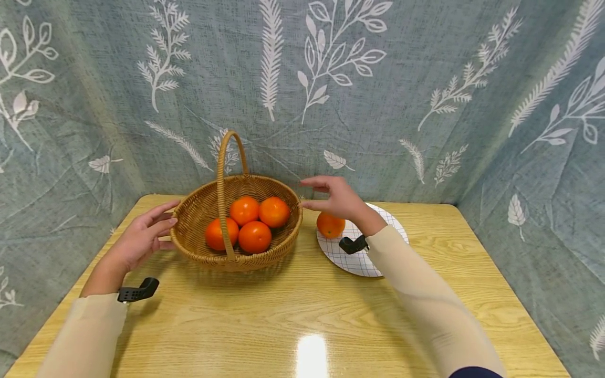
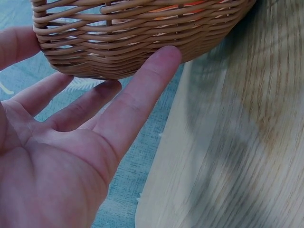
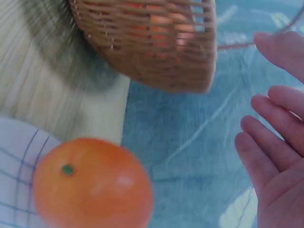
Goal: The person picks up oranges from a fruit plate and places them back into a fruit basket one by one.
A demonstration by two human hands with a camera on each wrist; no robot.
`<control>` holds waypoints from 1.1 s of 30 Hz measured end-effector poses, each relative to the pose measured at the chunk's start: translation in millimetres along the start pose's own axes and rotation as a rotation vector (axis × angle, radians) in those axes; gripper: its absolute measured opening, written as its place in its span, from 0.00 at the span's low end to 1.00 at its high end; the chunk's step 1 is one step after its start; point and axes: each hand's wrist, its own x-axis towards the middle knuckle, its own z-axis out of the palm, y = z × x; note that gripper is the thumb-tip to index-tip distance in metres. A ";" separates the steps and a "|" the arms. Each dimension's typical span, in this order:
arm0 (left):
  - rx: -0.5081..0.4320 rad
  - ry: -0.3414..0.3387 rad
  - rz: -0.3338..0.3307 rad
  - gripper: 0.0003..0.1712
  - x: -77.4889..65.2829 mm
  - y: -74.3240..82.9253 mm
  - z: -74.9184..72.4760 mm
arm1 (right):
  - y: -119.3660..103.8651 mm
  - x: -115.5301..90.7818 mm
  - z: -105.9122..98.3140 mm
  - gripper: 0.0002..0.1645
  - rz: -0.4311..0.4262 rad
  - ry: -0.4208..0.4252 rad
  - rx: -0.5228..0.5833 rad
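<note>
A brown wicker basket [image 1: 193, 220] with a tall arched handle [image 1: 220, 184] stands left of the table's middle, several oranges [image 1: 255, 237] inside it. At its left side my left hand [image 1: 142, 235] touches the woven wall with extended fingers. In the left wrist view the fingertips lie along the wicker [image 2: 128, 35], the palm apart from it. My right hand [image 1: 336, 198] hovers by the basket's right rim, fingers extended and thumb below. The right wrist view shows a gap between that hand [image 3: 280, 142] and the basket wall [image 3: 156, 61]; nothing is held.
Below my right forearm a white plate with a grid pattern [image 1: 348, 262] sits on the wooden table [image 1: 264, 325]. One orange [image 1: 330, 224] rests at the plate's left side. A grey-blue curtain [image 1: 227, 68] with white leaves closes off the back and sides.
</note>
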 end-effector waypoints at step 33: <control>-0.015 -0.006 -0.002 0.35 -0.3 -0.8 -1.8 | 78.6 -60.0 33.4 0.53 0.306 0.134 0.240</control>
